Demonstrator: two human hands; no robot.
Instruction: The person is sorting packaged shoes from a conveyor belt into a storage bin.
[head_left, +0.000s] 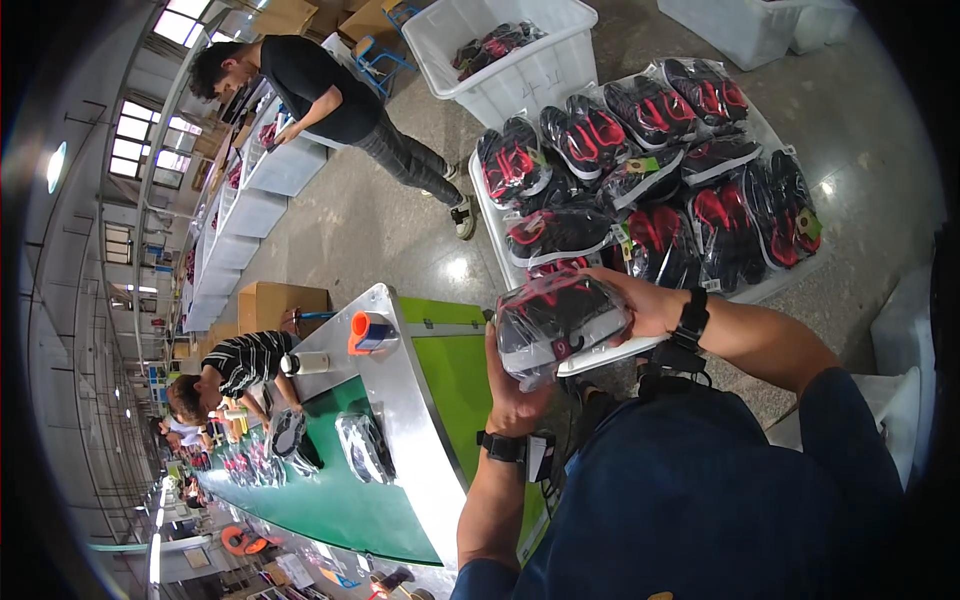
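Between my two hands is a pair of dark sneakers with white soles, wrapped in a clear plastic bag. My left hand closes on the bag's left and lower side. My right hand grips its upper right end, its fingers partly behind the bag. Just beyond, bagged black and red sneakers lie in rows, piled on a white tub; some carry small green tags. The held pair is over the tub's near left corner.
On my left is a metal-edged table with a green belt bearing bagged shoes. An orange tape roll sits on its corner. A co-worker bends over the belt; another person stands by white bins. A white bin stands beyond the tub.
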